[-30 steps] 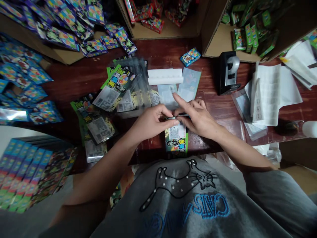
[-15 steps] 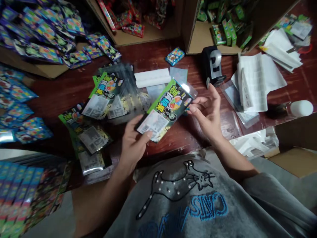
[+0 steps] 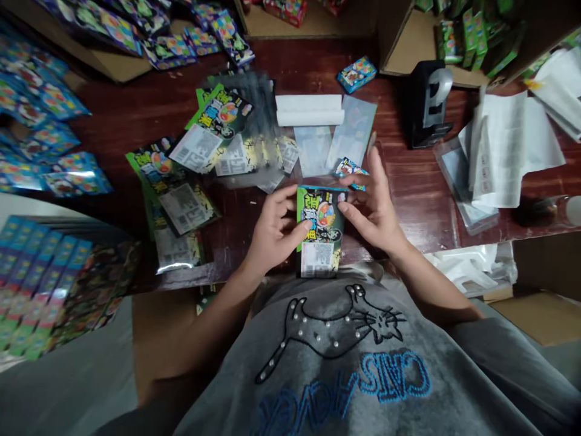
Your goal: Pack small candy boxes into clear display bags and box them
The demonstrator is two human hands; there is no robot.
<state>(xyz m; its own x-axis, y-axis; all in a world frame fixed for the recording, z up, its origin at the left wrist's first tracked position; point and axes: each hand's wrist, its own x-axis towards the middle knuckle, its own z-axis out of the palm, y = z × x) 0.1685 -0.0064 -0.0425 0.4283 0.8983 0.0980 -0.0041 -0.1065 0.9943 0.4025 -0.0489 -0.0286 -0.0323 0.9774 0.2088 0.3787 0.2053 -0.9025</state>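
Observation:
A black and green printed packet (image 3: pixel 324 227) with a white label stands nearly upright in front of my shirt. My left hand (image 3: pixel 281 233) is closed around its left side, thumb on the front. At the packet's upper right edge is the thumb of my right hand (image 3: pixel 376 209), whose other fingers are spread apart. One of those fingers lies over a small blue candy packet (image 3: pixel 347 166), partly hidden; whether it grips it is unclear. Left of my hands lie more black and green packets (image 3: pixel 213 130), with labels and clear sleeves.
A black tape dispenser (image 3: pixel 429 106) stands at the right, beside white papers (image 3: pixel 502 148) and a bottle (image 3: pixel 544 211). Behind are cardboard boxes (image 3: pixel 313 30) of small packs. A white roll (image 3: pixel 310 110) and another blue pack (image 3: pixel 357 74) lie ahead. Blue packs (image 3: pixel 82 172) fill the left.
The printed packet has turned from slanted to nearly upright and come closer to my body. My right hand has let go of its corner and its fingers have spread. The view has shifted.

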